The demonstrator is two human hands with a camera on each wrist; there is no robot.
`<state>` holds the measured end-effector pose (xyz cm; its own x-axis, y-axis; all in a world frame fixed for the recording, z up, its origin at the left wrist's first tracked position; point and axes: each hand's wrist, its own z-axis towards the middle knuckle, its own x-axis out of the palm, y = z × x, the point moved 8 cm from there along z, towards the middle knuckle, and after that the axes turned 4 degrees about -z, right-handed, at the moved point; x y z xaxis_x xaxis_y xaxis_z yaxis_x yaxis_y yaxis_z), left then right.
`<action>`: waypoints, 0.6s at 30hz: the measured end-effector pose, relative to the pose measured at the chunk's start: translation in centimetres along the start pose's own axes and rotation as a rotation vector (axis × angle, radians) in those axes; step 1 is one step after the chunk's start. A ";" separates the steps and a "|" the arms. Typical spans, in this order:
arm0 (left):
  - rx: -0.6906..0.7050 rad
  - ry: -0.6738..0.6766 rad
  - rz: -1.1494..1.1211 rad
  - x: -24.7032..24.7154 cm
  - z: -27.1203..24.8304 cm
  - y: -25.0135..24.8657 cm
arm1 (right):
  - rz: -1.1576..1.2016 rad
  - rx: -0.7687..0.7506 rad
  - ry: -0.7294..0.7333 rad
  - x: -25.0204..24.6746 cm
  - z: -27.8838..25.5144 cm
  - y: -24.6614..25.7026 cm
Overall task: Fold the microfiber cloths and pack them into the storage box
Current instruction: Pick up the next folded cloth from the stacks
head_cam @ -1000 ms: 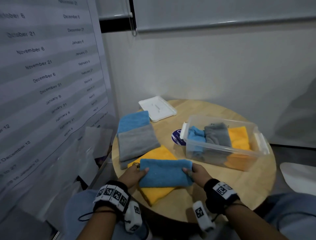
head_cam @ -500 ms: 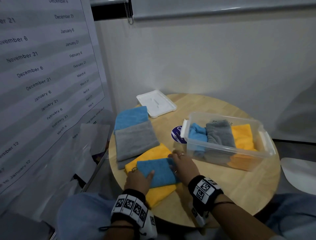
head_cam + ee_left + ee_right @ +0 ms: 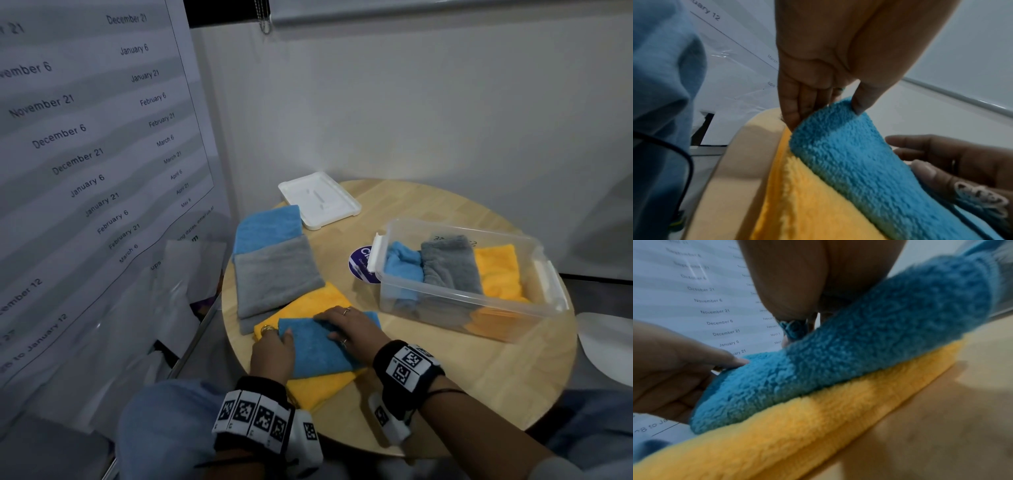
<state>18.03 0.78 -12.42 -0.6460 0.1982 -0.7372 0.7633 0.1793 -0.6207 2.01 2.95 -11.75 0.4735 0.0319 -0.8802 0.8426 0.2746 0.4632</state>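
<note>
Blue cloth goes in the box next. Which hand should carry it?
Right, likely: the right hand holds the blue cloth and the storage box stands on that side; the left hand pinches the cloth's opposite edge, farther from the box.

We see plush, matt pile on the blue cloth (image 3: pixel 318 353) and yellow cloth (image 3: pixel 318 390). Our storage box (image 3: pixel 472 294) is clear glossy plastic, the tabletop (image 3: pixel 445 377) smooth wood.

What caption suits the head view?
Left hand and right hand fold a blue microfiber cloth on a yellow microfiber cloth near a clear plastic box.
</note>
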 end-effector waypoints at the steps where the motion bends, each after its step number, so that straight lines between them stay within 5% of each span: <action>1: -0.007 0.008 0.000 0.0 0.0 0.3 | -0.012 0.012 0.022 0.2 0.2 0.0; 9: 0.019 0.139 0.100 1.4 0.1 0.7 | -0.224 0.154 0.322 1.9 1.7 -0.4; 13: 0.071 0.117 0.120 0.5 -0.3 0.2 | -0.144 0.207 0.434 0.2 2.7 0.2; 18: 0.394 0.099 -0.072 -2.2 -2.5 -5.0 | 0.067 0.060 0.325 -2.4 1.8 2.0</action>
<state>15.63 1.90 -7.05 -0.6807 0.2943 -0.6708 0.6488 -0.1830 -0.7387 2.99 1.64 -8.51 0.4296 0.3555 -0.8301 0.8309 0.2044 0.5176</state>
